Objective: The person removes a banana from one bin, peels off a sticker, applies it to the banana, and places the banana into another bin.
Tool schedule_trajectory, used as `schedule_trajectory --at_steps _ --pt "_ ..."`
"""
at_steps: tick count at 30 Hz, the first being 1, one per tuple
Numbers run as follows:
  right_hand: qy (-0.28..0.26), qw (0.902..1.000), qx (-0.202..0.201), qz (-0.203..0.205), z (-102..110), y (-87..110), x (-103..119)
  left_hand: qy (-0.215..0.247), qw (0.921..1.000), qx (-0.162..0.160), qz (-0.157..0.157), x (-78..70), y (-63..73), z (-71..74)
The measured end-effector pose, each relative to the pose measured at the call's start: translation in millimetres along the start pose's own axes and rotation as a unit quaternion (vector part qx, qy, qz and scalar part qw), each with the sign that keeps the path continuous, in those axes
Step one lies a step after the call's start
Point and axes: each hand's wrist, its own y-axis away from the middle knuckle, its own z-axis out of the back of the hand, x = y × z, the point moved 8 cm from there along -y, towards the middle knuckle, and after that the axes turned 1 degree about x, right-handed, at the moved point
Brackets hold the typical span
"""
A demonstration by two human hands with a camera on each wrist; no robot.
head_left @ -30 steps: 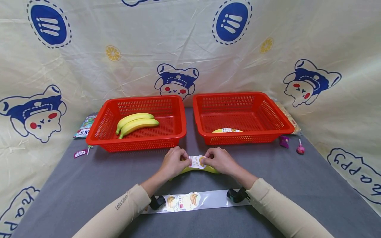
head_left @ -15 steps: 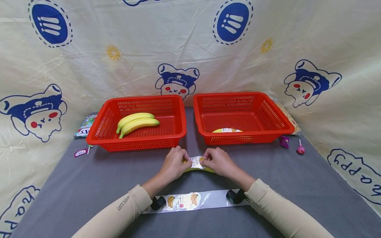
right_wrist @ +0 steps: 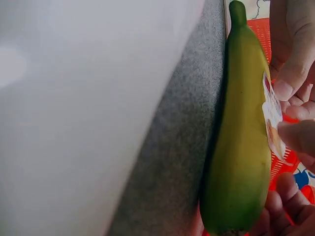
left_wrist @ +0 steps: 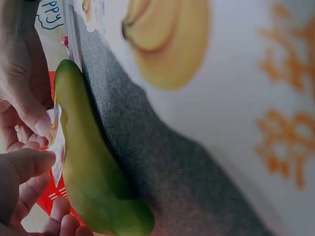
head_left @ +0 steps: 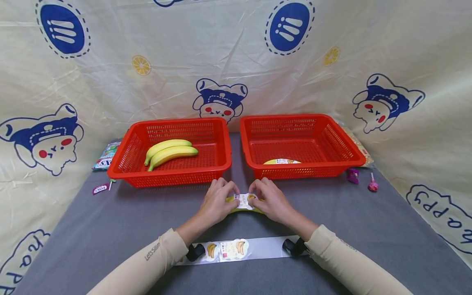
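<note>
A banana (head_left: 246,211) lies crosswise on the grey cloth, with a white label sticker (head_left: 244,201) printed with a banana on its upper side. My left hand (head_left: 216,203) is at its left end and my right hand (head_left: 273,201) at its right end. Both thumbs press on the sticker while the other fingers curl beyond the banana. In the left wrist view the banana (left_wrist: 91,152) shows greenish ends. Part of the sticker's edge (right_wrist: 284,156) stands off the peel in the right wrist view.
Nearer me lies a sticker strip (head_left: 254,248) with banana labels. The left red basket (head_left: 173,179) holds two bananas (head_left: 173,153); the right basket (head_left: 302,171) holds a labelled banana (head_left: 273,162). Candies, a lollipop (head_left: 373,186) and snack bags (head_left: 106,155) lie at the sides.
The index fingers have lifted and spread away from the sticker's edges, which they pinched before. The thumbs now rest on the sticker, and more of it shows.
</note>
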Motion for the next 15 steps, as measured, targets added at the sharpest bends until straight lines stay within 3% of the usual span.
schedule_trajectory --at_steps 5,12,15 --pt "0.001 0.9996 -0.016 0.021 1.2 2.6 3.2 -0.027 0.9995 0.001 -0.018 -4.3 0.4 -1.0" --pt "0.017 0.9989 0.024 -0.036 -9.8 -2.9 -4.9 -0.062 0.9981 0.005 -0.005 -2.0 -0.5 -6.2" --pt "0.012 0.9987 0.031 -0.039 -10.2 -3.2 -5.2 -0.068 0.9976 0.009 0.002 -0.8 -1.2 -8.4"
